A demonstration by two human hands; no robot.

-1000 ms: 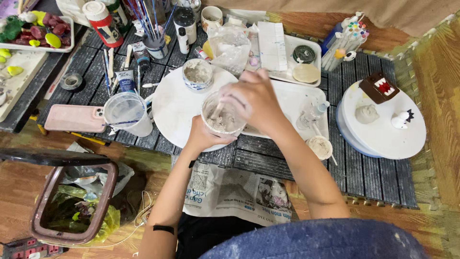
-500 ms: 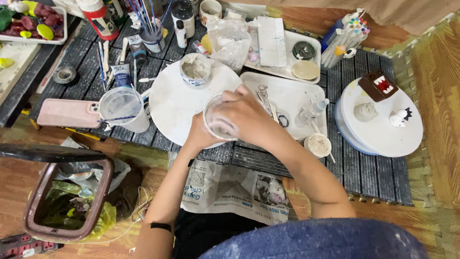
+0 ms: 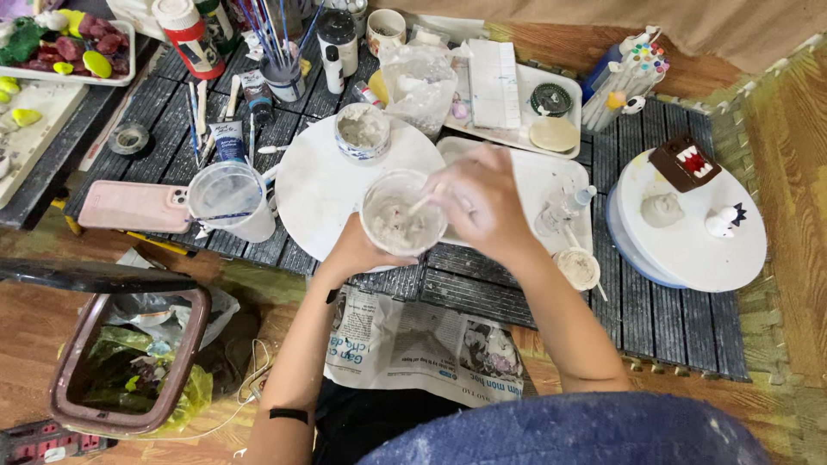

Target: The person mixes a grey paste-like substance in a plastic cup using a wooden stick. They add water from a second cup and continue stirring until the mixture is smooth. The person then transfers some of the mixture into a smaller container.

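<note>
Above the slatted mat's (image 3: 482, 293) near edge, your left hand (image 3: 353, 251) cups the plastic cup (image 3: 402, 213) of grey paste; your blurred right hand (image 3: 478, 200) pinches a stirring stick (image 3: 419, 205). Vigorous stirring could slop paste toward the newspaper (image 3: 422, 344) at six o'clock.

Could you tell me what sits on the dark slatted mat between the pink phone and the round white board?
In the head view, a clear plastic measuring jug stands between the pink phone and the round white board, its base overlapping the board's left edge.
</note>
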